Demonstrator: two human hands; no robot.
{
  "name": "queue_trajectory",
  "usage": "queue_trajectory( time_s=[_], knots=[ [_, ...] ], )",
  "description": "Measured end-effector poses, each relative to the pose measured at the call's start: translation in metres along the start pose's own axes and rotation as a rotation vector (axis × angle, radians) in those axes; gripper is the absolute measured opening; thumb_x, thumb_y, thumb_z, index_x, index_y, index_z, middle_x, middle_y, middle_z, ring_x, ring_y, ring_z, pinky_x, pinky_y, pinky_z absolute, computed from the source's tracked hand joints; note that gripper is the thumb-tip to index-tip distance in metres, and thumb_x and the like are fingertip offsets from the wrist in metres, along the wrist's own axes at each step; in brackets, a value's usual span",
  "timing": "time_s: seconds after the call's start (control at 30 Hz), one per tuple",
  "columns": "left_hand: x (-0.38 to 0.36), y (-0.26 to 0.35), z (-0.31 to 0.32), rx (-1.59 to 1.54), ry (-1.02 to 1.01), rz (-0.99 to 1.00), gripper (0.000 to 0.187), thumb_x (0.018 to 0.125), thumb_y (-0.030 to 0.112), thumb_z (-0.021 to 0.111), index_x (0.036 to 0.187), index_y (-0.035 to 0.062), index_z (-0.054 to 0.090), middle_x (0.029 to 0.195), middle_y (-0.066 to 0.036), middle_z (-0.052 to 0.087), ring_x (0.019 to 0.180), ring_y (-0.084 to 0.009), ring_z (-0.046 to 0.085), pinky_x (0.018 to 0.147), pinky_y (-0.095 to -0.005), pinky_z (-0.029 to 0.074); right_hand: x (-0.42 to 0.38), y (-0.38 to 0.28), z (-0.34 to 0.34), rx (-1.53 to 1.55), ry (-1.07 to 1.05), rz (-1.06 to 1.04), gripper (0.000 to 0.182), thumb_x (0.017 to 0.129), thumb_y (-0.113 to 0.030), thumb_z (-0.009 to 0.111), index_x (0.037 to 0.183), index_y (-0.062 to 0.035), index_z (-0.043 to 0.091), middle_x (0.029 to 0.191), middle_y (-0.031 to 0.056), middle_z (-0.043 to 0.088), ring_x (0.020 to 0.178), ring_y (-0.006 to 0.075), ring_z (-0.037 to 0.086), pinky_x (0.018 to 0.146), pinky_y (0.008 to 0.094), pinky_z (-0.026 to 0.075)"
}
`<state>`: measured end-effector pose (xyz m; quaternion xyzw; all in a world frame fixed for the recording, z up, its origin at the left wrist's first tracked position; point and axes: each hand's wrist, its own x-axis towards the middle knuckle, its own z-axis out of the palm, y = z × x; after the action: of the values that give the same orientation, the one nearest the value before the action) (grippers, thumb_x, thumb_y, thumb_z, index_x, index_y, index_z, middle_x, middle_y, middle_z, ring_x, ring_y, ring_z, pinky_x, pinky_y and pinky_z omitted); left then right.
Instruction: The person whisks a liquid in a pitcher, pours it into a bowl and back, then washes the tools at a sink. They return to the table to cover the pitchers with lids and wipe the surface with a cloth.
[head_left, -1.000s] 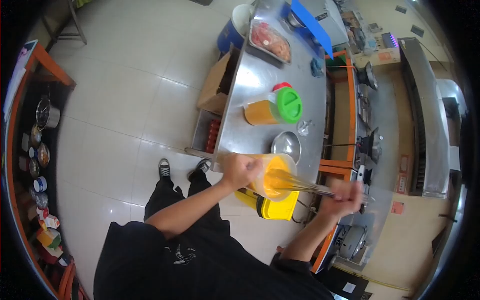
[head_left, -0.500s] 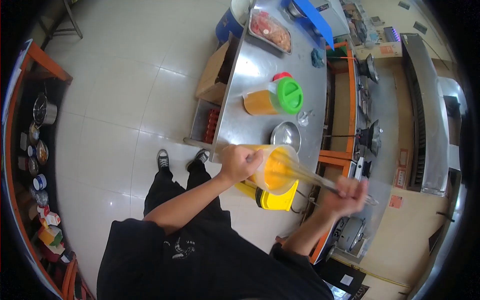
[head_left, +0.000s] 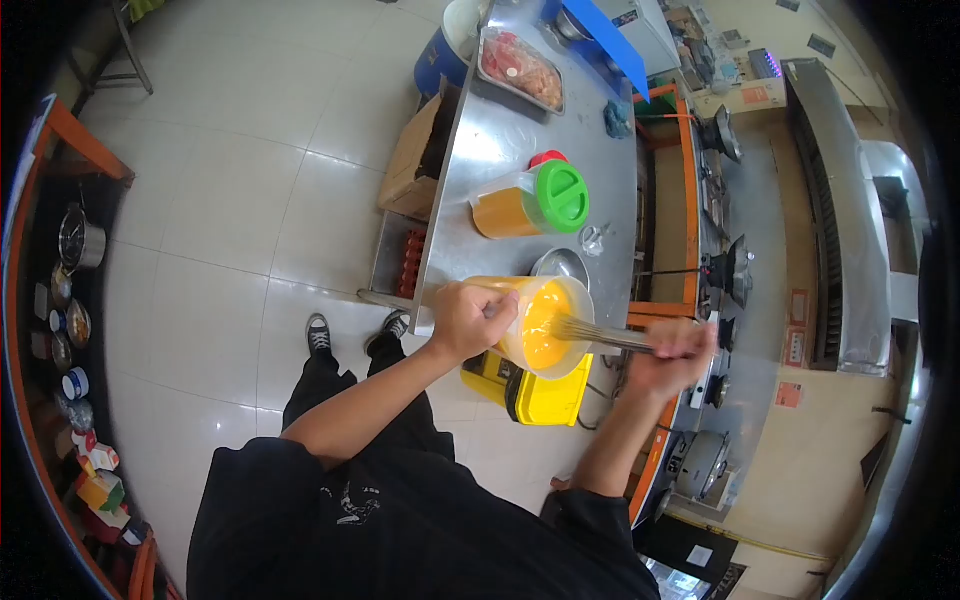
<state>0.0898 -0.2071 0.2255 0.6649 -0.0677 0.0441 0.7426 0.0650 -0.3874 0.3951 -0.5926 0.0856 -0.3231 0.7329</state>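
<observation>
My left hand [head_left: 474, 318] is closed around the side of a translucent plastic pitcher [head_left: 583, 352], whose open mouth shows a yellow-orange liquid [head_left: 543, 318]. In my right hand [head_left: 680, 355] is the handle of a wire whisk [head_left: 605, 335], its wires dipping into the liquid. The right hand is slightly blurred. Beyond the pitcher's rim, a metal bowl [head_left: 562, 264] is partly hidden. Farther along the steel table stands a second pitcher [head_left: 505, 210] of orange liquid, with a green lid [head_left: 563, 197].
On the steel table [head_left: 470, 150] lie a tray of bagged meat [head_left: 520, 70] and a red lid [head_left: 548, 158]. Below are a cardboard box [head_left: 412, 165] and a yellow bin [head_left: 550, 397]. Stove burners [head_left: 735, 272] line the right; a shelf with pots [head_left: 82, 240] stands left.
The whisk and my right hand have shifted slightly left and up, and the whisk lies at a flatter angle. My left hand keeps hold of the pitcher. The whole view has shifted a little.
</observation>
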Motion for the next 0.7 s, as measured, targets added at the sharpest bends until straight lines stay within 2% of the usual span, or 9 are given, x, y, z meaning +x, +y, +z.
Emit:
queue_trajectory(
  time_s=[0.1, 0.2, 0.23, 0.3, 0.37, 0.47, 0.57, 0.63, 0.7],
  knots=[
    [-0.005, 0.005, 0.003, 0.006, -0.004, -0.032, 0.038, 0.081, 0.032, 0.062, 0.057, 0.0031, 0.064, 0.046, -0.013, 0.052, 0.041, -0.029, 0.054, 0.042, -0.0372, 0.039, 0.013, -0.005, -0.018, 0.051, 0.07, -0.06, 0.041, 0.093, -0.026, 0.049, 0.057, -0.0164, 0.032, 0.046, -0.0044, 0.027, 0.039, 0.0079, 0.026, 0.039, 0.0256, 0.025],
    [-0.012, -0.006, 0.005, 0.009, -0.018, -0.083, 0.038, 0.081, 0.034, 0.062, 0.057, 0.003, 0.064, 0.047, -0.014, 0.053, 0.042, -0.0303, 0.055, 0.043, -0.0382, 0.04, -0.008, 0.028, -0.003, -0.099, -0.151, 0.283, 0.04, 0.092, -0.023, 0.049, 0.055, -0.0155, 0.035, 0.046, -0.0038, 0.026, 0.041, 0.0086, 0.027, 0.044, 0.0288, 0.028],
    [-0.019, -0.012, 0.003, 0.001, -0.018, -0.094, 0.039, 0.08, 0.034, 0.062, 0.058, 0.0028, 0.064, 0.048, -0.014, 0.054, 0.042, -0.0306, 0.056, 0.043, -0.0386, 0.04, 0.003, -0.001, -0.016, -0.061, -0.047, 0.301, 0.041, 0.091, -0.024, 0.05, 0.053, -0.0162, 0.036, 0.046, -0.0046, 0.026, 0.041, 0.0085, 0.029, 0.044, 0.0266, 0.028],
    [0.003, -0.02, -0.008, 0.036, 0.034, -0.073, 0.039, 0.08, 0.035, 0.062, 0.058, 0.0028, 0.065, 0.048, -0.015, 0.053, 0.043, -0.0308, 0.056, 0.043, -0.0391, 0.04, 0.021, -0.011, -0.015, 0.118, -0.183, 0.112, 0.041, 0.091, -0.022, 0.049, 0.053, -0.016, 0.037, 0.045, -0.0049, 0.025, 0.04, 0.0085, 0.028, 0.043, 0.026, 0.029],
    [-0.007, -0.013, -0.003, 0.071, 0.031, -0.123, 0.039, 0.08, 0.036, 0.063, 0.058, 0.003, 0.065, 0.047, -0.016, 0.053, 0.043, -0.0305, 0.057, 0.044, -0.0391, 0.04, 0.004, -0.013, -0.027, 0.083, -0.158, 0.115, 0.041, 0.092, -0.022, 0.047, 0.053, -0.0158, 0.035, 0.045, -0.0045, 0.025, 0.039, 0.0091, 0.028, 0.041, 0.0261, 0.029],
    [-0.018, -0.026, -0.001, 0.075, -0.004, -0.101, 0.041, 0.08, 0.036, 0.063, 0.055, 0.0035, 0.063, 0.047, -0.016, 0.052, 0.042, -0.0301, 0.056, 0.043, -0.0386, 0.039, -0.008, 0.035, -0.014, -0.178, -0.09, 0.332, 0.043, 0.092, -0.023, 0.047, 0.053, -0.0156, 0.031, 0.044, -0.0029, 0.024, 0.037, 0.0111, 0.028, 0.039, 0.0271, 0.028],
    [-0.016, -0.026, -0.003, 0.094, 0.011, -0.075, 0.042, 0.08, 0.034, 0.063, 0.052, 0.0027, 0.059, 0.044, -0.014, 0.049, 0.039, -0.0291, 0.052, 0.042, -0.0381, 0.038, 0.013, -0.001, -0.028, 0.095, -0.075, 0.119, 0.042, 0.091, -0.022, 0.046, 0.053, -0.0156, 0.031, 0.043, -0.003, 0.025, 0.037, 0.0109, 0.027, 0.04, 0.0267, 0.029],
    [-0.006, -0.019, 0.001, 0.047, 0.016, -0.065, 0.043, 0.08, 0.034, 0.064, 0.051, 0.0024, 0.058, 0.043, -0.014, 0.047, 0.038, -0.0287, 0.051, 0.042, -0.0382, 0.038, -0.005, 0.035, -0.019, -0.033, -0.097, 0.195, 0.042, 0.091, -0.021, 0.045, 0.053, -0.0163, 0.03, 0.042, -0.0036, 0.025, 0.036, 0.0099, 0.025, 0.039, 0.026, 0.027],
    [-0.015, -0.034, 0.009, 0.028, 0.012, -0.065, 0.043, 0.08, 0.033, 0.063, 0.051, 0.0022, 0.057, 0.044, -0.014, 0.047, 0.037, -0.0281, 0.05, 0.042, -0.0383, 0.037, -0.006, 0.029, -0.016, -0.153, -0.159, 0.295, 0.041, 0.091, -0.02, 0.044, 0.052, -0.0169, 0.03, 0.041, -0.0041, 0.025, 0.035, 0.0089, 0.023, 0.038, 0.0252, 0.025]
  ],
)
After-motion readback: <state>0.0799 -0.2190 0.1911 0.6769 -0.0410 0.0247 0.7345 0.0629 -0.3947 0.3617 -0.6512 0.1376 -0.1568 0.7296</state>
